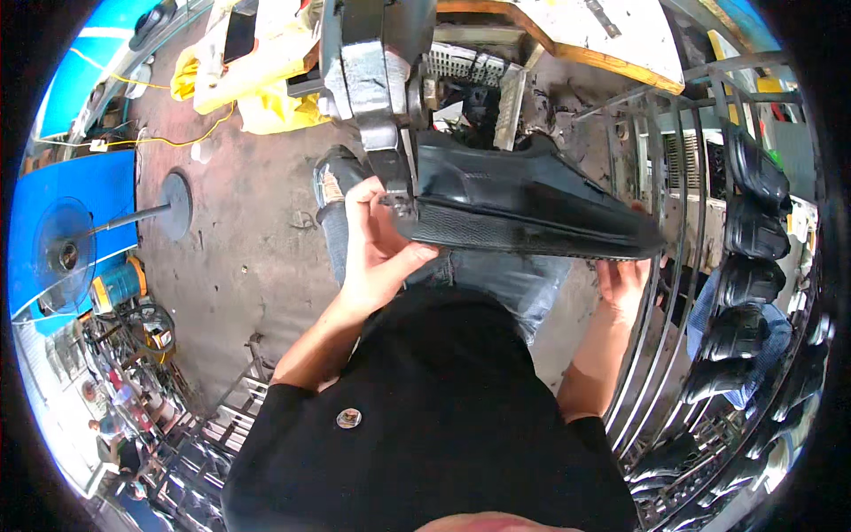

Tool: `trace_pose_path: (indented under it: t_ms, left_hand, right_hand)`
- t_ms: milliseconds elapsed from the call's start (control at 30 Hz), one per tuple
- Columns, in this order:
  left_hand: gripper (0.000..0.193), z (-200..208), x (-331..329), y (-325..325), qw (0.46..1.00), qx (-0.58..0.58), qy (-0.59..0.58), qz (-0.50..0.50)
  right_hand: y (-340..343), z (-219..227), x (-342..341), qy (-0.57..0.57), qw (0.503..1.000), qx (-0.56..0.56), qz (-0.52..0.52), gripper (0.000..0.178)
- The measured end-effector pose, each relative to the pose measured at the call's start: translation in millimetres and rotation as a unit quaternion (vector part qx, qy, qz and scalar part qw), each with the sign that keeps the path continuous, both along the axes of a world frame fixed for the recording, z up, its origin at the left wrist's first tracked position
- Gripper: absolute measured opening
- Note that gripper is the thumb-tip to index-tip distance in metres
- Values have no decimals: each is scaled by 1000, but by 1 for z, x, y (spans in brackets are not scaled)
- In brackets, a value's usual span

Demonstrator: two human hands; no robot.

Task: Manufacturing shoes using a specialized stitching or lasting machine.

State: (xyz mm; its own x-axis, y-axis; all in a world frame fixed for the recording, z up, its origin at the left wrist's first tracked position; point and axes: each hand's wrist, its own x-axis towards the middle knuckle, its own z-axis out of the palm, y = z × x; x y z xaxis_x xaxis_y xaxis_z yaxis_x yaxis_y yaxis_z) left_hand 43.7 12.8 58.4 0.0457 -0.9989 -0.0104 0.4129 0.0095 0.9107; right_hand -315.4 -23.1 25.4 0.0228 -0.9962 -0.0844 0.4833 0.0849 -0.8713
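Note:
A black shoe (523, 199) lies sideways between my hands, its textured sole edge turned toward me. My left hand (377, 244) grips the shoe's left end, thumb along the bottom edge. My right hand (622, 279) holds the tapering right end from below, with part of its fingers hidden behind the shoe. A grey metal machine head (365, 84) comes down from above, and its narrow lower part meets the shoe's left end beside my left fingers. Where exactly it touches the shoe is hard to make out.
Metal racks with black shoes (753, 230) stand close on my right. Beyond the machine are a light plastic crate (510, 106) and a wood-edged table (612, 66). A yellow bag (275, 111) hangs at the far left, and a fan (69, 255) stands left.

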Motion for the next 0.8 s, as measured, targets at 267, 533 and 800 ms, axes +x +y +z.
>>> trace_pose_path:
  t_ms: [267,533,800]
  left_hand:
    - [86,-20,27,5,993,52,48,98]
    - [79,-34,81,16,985,27,77,153]
    - [71,-35,98,19,974,97,-62,195]
  right_hand:
    - [-39,31,37,186,977,-77,74,80]
    - [-41,27,103,136,976,-72,152,76]
    - [-38,39,151,174,965,-84,177,72]
